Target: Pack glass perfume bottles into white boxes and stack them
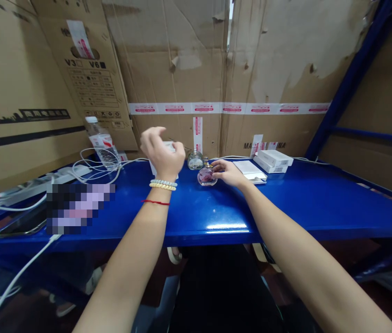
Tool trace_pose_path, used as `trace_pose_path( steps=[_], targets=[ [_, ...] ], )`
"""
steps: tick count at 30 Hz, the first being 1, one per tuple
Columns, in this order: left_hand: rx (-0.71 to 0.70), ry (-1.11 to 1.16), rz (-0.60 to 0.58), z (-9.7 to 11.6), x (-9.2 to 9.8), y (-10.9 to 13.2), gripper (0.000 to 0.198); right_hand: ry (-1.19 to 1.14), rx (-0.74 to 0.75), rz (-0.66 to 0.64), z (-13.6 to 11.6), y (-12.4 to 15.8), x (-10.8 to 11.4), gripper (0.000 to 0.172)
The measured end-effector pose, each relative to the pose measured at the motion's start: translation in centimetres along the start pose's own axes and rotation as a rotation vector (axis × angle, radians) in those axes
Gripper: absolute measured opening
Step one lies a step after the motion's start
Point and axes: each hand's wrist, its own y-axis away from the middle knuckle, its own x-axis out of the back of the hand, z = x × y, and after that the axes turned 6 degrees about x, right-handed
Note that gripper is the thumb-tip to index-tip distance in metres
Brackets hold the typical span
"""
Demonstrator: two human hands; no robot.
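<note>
My left hand [163, 155] is raised over the table, its fingers curled and its thumb held apart. No object shows in its grasp. Behind it a white flat item [153, 169] is mostly hidden by the hand, so I cannot tell its kind. With thumb and fingers, my right hand [228, 172] grips the right side of a round pink perfume bottle [206, 177], which stands upright on the table. Just behind that is a second round perfume bottle [195, 160], clear with a pale label. A white open box or booklet [250, 170] lies beyond my right hand.
The blue table [307, 199] is backed by cardboard panels [268, 60]. Two white boxes [274, 158] are stacked at the back right. On the left are a water bottle [103, 143], a power strip [25, 189], white cables and a phone [25, 219]. Blue posts [348, 78] stand right.
</note>
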Motion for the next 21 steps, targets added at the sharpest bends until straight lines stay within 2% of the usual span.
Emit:
trace_pose_path(
  steps=[2,4,6,10,12,16,19,21],
  targets=[
    [0.099,-0.040,0.162,-1.1,0.3,-0.8,0.044,0.022,-0.009,0.017,0.1,0.0,-0.1,0.040],
    [0.210,-0.072,0.225,-2.3,0.2,-1.4,0.041,0.042,-0.017,0.015,0.2,0.0,-0.2,0.038],
    [0.290,-0.112,0.158,-3.4,-0.1,-1.7,0.040,0.064,-0.016,0.011,0.3,-0.1,-0.2,0.037],
    [0.343,-0.189,-0.184,-4.1,-0.4,-1.8,0.035,0.096,-0.004,0.017,0.7,-0.2,-0.2,0.039],
    [0.361,-0.192,-0.284,-4.1,-0.3,-1.9,0.026,0.110,0.002,0.016,0.8,-0.3,-0.2,0.038],
    [0.402,-0.146,-0.307,-4.3,-0.3,-2.3,0.015,0.130,0.002,0.012,0.9,-0.3,-0.2,0.037],
    [0.486,-0.072,-0.291,-4.9,-0.9,-2.5,0.020,0.141,-0.005,0.013,0.8,-0.3,-0.2,0.038],
    [0.532,0.000,-0.281,-5.2,-1.4,-2.3,0.031,0.152,-0.011,0.010,0.8,-0.3,-0.2,0.037]
  ],
)
